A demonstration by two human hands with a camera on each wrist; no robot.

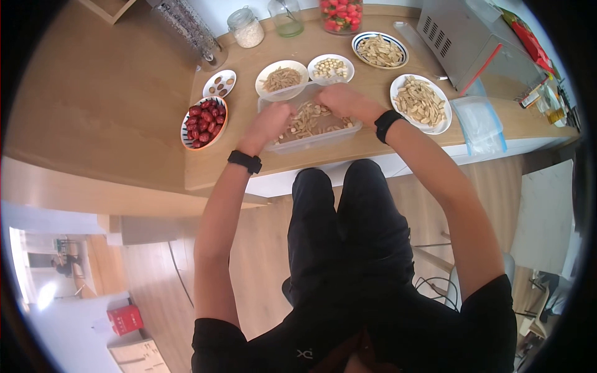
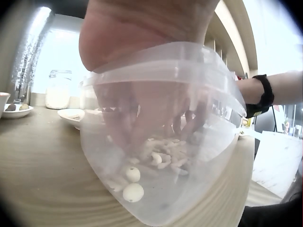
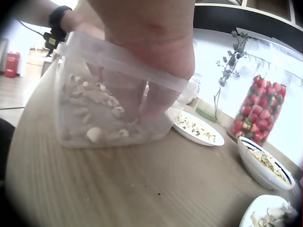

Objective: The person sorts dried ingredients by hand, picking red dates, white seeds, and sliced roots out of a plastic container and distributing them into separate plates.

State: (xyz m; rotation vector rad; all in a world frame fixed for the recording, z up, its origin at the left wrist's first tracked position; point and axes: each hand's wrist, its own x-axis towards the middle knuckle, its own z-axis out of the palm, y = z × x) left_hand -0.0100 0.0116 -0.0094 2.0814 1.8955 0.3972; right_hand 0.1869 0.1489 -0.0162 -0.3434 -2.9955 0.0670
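Both hands reach into a translucent plastic container on the counter. Pale strips and a few round whitish seeds lie on its floor. My left hand comes over the left side, and the fingers point down toward the strips, blurred behind the plastic in the left wrist view. Over the far right edge comes my right hand; its fingers extend downward inside the container, seen through the wall in the right wrist view. No piece shows lifted in either hand.
Left of the container are a bowl of red dates and a small plate. Behind it stand plates of pale strips and seeds. Sliced pieces fill two dishes at right, near plastic bags.
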